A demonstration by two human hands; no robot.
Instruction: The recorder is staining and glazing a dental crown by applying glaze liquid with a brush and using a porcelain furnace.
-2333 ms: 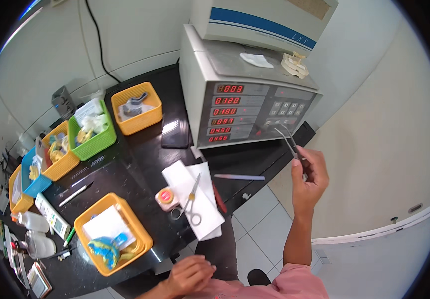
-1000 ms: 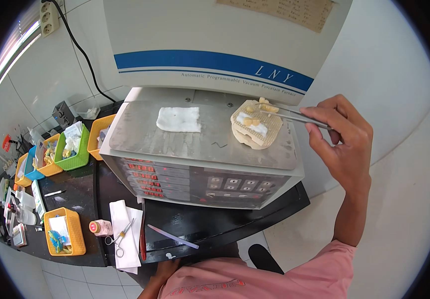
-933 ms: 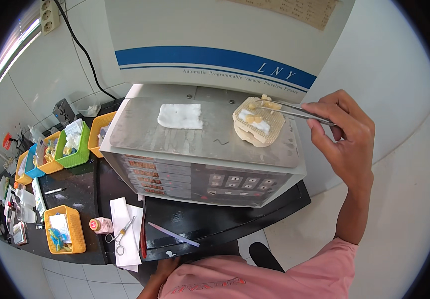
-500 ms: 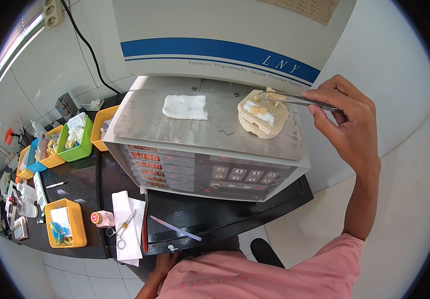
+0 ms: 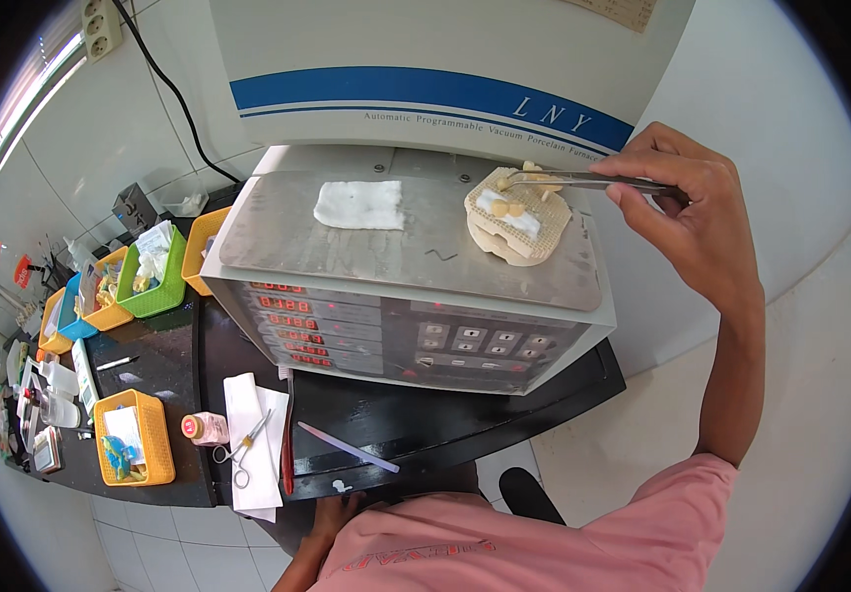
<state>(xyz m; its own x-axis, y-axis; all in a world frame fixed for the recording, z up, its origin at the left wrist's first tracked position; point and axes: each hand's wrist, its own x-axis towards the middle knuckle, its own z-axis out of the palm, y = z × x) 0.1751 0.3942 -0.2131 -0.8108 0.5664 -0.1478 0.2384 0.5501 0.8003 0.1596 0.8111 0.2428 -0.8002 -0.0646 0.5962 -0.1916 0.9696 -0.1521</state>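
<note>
My right hand (image 5: 697, 202) is closed around metal tweezers (image 5: 593, 180). Their tips reach over a round, honeycomb-textured firing tray (image 5: 551, 209) and meet the small cream-coloured pieces at its back edge; whether they grip one is too small to tell. Several such pieces, like dental crowns, lie on the tray, some on a white pad (image 5: 524, 223). Pale discs sit under the tray, on the metal top (image 5: 347, 259) of a porcelain furnace. My left hand (image 5: 332, 515) is low by the desk's front edge, its fingers mostly hidden.
A white fibre pad (image 5: 358, 205) lies left on the furnace top. On the black desk are scissor-like clamps (image 5: 243, 449) on white paper, a pink jar (image 5: 206, 428), a purple stick (image 5: 347, 447) and a yellow basket (image 5: 159, 434). A green basket (image 5: 164, 286) stands further back among others.
The tweezers' tips have shifted slightly left over the tray's back edge, and my right hand has tilted a little. The whole view has moved slightly. My left hand stays low by the desk.
</note>
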